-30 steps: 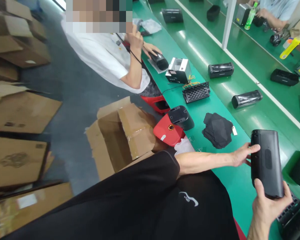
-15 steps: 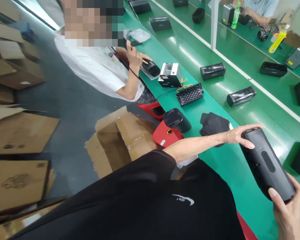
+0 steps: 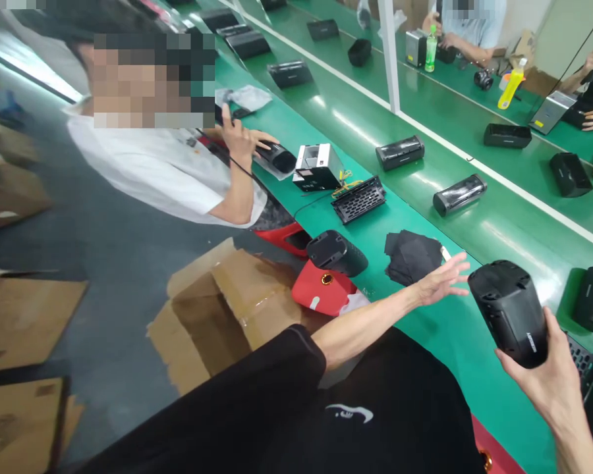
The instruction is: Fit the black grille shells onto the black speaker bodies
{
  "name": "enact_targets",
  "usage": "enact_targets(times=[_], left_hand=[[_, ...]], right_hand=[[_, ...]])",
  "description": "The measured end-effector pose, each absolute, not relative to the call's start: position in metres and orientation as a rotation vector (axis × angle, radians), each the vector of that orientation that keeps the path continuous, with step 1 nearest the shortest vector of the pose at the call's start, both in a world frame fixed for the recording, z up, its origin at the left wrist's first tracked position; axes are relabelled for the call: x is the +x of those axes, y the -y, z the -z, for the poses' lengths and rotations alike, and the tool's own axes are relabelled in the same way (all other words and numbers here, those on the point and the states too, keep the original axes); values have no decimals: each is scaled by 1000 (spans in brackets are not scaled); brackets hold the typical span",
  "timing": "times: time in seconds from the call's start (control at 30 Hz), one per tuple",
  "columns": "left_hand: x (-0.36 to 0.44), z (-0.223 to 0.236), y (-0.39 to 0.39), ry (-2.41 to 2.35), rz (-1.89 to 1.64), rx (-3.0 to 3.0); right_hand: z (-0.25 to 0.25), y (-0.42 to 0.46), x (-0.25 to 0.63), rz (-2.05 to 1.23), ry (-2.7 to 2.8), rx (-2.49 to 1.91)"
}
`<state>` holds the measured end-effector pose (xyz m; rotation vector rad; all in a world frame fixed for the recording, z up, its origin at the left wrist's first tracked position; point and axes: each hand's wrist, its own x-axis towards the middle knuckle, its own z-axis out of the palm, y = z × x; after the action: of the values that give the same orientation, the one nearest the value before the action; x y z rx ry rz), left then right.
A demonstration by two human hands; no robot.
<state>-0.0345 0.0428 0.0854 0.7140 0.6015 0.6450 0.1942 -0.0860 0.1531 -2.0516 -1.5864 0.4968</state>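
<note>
The black speaker [image 3: 511, 316] is tilted above the green bench [image 3: 454, 349], its long axis foreshortened, one end cap facing up toward the camera. The right hand [image 3: 548, 375] grips its lower part; the left hand [image 3: 445, 282], which held it earlier, is open just beside it.

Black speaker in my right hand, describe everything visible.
The black speaker looks plastic and rounded, with notches in its end cap and small white lettering on one side. It is tilted above the green table, end cap up. Your right hand grips its lower part; the open left hand is beside it.
</note>
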Motion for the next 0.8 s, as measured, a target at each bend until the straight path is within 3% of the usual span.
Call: enact_targets(times=[0.13, 0.23, 0.33, 0.47, 0.7, 0.8], left_hand=[[-47, -107, -63, -498, -579, 1277], [-43, -104, -56, -541, -622, 1364], [-48, -95, -47, -569, -678, 1212], [-58, -97, -45, -540, -689, 1057], [-53, -97, -50, -586, -635, 1060], [-50, -81, -50, -746, -470, 1051]], right_hand=[[-157, 90, 212, -440, 2006, -2155], [-149, 91, 222, -511, 2023, -2067], [-140, 107, 231, -580, 1723, -1975], [-135, 135, 222, -914, 1153, -1848], [-133, 137, 196, -815, 893, -1854], [-114, 134, 201, -1088, 581, -1816]])
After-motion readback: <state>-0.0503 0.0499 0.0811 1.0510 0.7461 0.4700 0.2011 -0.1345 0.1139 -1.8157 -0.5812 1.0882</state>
